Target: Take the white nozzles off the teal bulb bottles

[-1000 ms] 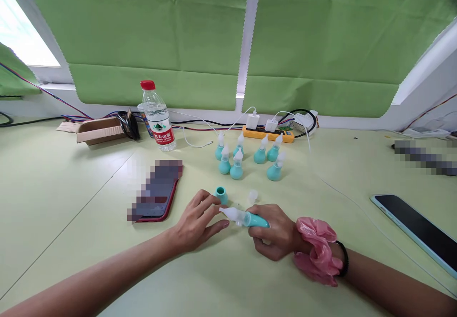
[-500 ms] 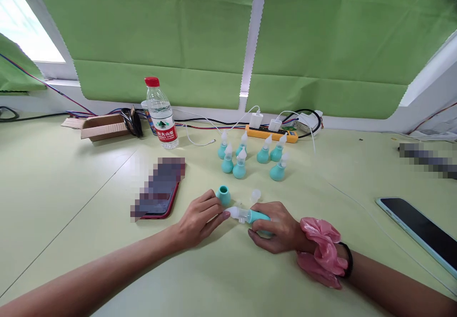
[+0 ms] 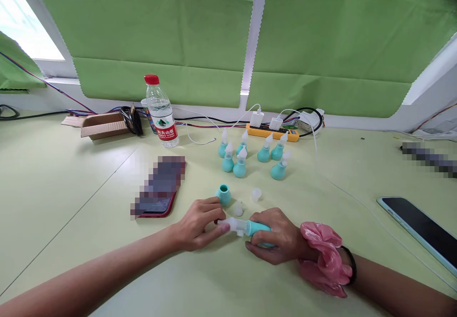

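Note:
My right hand [image 3: 276, 236] grips the teal bulb of a small squeeze bottle [image 3: 250, 226] lying sideways just above the table. My left hand [image 3: 198, 224] pinches the bottle's clear white nozzle tip at its left end. Just behind my fingers stand a loose teal bulb [image 3: 223, 194] with no nozzle, a small clear cap [image 3: 238, 208] and another clear cap [image 3: 256, 194]. Further back, several assembled teal bottles [image 3: 240, 163] with white nozzles stand in a cluster. A pink scrunchie [image 3: 323, 264] is on my right wrist.
A red phone [image 3: 159, 188] lies left of my hands, another phone [image 3: 417, 231] at the right edge. At the back are a water bottle [image 3: 160, 112], a cardboard box [image 3: 103, 125], an orange power strip [image 3: 273, 133] with chargers and cables, and green blinds.
My left hand's fingers have closed from spread beside the nozzle to pinching its tip. Both hands with the bottle drew slightly nearer to me. A clear cap now shows behind the nozzle.

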